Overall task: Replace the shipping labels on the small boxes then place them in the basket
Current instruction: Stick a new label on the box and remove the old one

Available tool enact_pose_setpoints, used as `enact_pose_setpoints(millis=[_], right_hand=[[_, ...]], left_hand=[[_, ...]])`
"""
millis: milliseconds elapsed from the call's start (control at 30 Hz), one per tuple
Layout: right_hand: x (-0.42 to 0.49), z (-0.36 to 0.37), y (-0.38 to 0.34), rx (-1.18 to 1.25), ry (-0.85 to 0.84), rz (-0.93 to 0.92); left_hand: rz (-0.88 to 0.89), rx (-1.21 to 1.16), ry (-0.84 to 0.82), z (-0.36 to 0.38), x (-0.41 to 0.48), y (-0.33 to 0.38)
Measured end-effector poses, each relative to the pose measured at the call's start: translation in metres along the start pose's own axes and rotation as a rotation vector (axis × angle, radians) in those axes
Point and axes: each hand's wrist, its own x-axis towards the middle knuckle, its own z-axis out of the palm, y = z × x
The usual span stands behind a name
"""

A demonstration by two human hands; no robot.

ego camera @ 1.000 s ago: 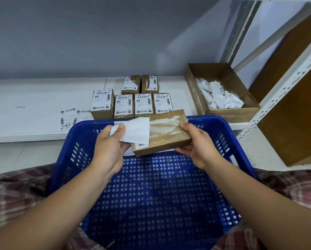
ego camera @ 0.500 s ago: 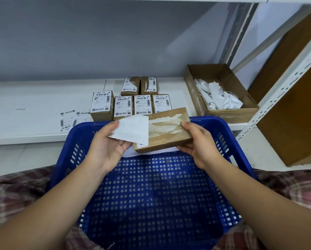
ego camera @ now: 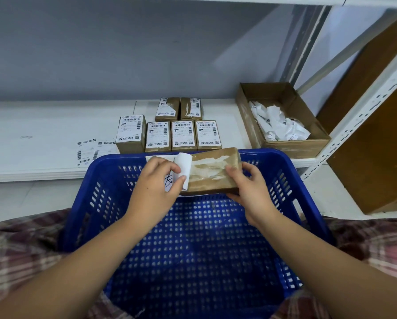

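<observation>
I hold a small brown box (ego camera: 212, 173) over the far end of the blue plastic basket (ego camera: 193, 249). Torn white paper remains stuck on its top face. My right hand (ego camera: 245, 187) grips the box's right end. My left hand (ego camera: 156, 187) pinches a curled white label (ego camera: 184, 168) at the box's left end, between thumb and fingers. The label's far part still meets the box. Several labelled small boxes (ego camera: 170, 132) stand in two rows on the white shelf behind the basket.
An open cardboard box (ego camera: 285, 143) with crumpled peeled labels (ego camera: 278, 125) sits at the right on the shelf (ego camera: 43, 139). A sheet of fresh labels (ego camera: 94, 150) lies left of the small boxes. A white perforated shelf post (ego camera: 363, 120) and a brown board stand at right.
The label has curled up and shifted left along the box. My left hand has moved right and closer to the box's left end. The box has tilted a little.
</observation>
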Motion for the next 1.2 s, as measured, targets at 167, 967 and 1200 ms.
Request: enact_pose_setpoints(millis=[167, 967, 1200], right_hand=[[-0.011, 0.009, 0.011, 0.024, -0.074, -0.007], [-0.027, 0.017, 0.016, -0.238, -0.254, -0.262], [-0.025, 0.017, 0.013, -0.207, -0.213, -0.268]], left_hand=[[-0.153, 0.007, -0.003, 0.0, 0.006, -0.008], [-0.091, 0.104, 0.122, 0.002, 0.006, -0.012], [-0.168, 0.038, 0.139, 0.001, 0.009, -0.008]])
